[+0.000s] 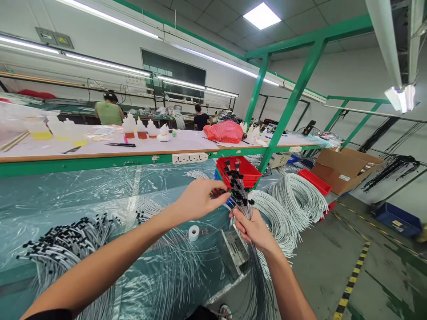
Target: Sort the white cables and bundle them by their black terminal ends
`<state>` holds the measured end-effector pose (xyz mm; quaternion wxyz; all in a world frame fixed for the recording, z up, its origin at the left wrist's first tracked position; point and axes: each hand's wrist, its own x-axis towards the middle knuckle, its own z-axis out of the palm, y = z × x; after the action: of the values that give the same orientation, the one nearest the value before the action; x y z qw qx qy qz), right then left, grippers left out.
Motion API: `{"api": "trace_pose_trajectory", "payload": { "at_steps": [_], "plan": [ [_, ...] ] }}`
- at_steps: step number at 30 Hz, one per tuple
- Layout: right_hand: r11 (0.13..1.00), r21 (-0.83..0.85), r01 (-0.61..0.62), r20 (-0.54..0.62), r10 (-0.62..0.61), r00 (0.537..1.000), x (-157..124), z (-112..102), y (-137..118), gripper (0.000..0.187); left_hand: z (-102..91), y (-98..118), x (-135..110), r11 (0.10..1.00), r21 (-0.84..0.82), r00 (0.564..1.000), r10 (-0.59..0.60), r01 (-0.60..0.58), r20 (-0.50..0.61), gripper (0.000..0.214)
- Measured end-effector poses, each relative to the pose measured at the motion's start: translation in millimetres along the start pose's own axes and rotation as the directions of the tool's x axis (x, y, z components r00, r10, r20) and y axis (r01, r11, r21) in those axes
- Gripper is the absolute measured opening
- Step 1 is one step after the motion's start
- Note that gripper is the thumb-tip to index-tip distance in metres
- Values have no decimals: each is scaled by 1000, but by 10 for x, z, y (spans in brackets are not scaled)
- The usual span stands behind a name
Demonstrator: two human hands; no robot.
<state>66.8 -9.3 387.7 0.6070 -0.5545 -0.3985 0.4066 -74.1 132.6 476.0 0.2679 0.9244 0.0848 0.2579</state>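
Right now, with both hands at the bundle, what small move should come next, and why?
I'd suggest the left hand nudge the black tips more level: they stand at uneven heights, the right hand grips the wires below them, and the left is close by, though contact is unclear.

Your location: a wiring workshop. Evidence: your bundle of black-tipped wires [239,189], coiled white cables [296,198], green-framed bench [187,143] with power strip [189,158], squeeze bottles [142,132], a co-worker [108,114] beyond, striped floor tape [352,276].
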Motion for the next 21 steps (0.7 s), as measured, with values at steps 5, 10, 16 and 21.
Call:
{"api": "trace_pose_trajectory", "payload": {
  "at_steps": [5, 10, 16, 21],
  "plan": [
    [998, 56, -31, 29, 29, 999, -22, -48, -22, 52, -28, 0, -15, 993, -104, 997, -54, 49, -46, 19],
    [997, 75, 11, 39, -14, 999, -15, -78, -14, 50, -38, -12, -56, 998, -46, 996, -40, 36, -83, 19],
    [997, 74, -11, 31, 9, 999, -10, -59, -13, 51, -27, -7, -92, 1000, 2, 992, -3, 3, -128, 17],
    [997, 80, -14, 1, 14, 1000, -11, -70, -4, 52, -38, 4, -93, 996, 57, 986, 72, -64, -150, 18]
  ]
}}
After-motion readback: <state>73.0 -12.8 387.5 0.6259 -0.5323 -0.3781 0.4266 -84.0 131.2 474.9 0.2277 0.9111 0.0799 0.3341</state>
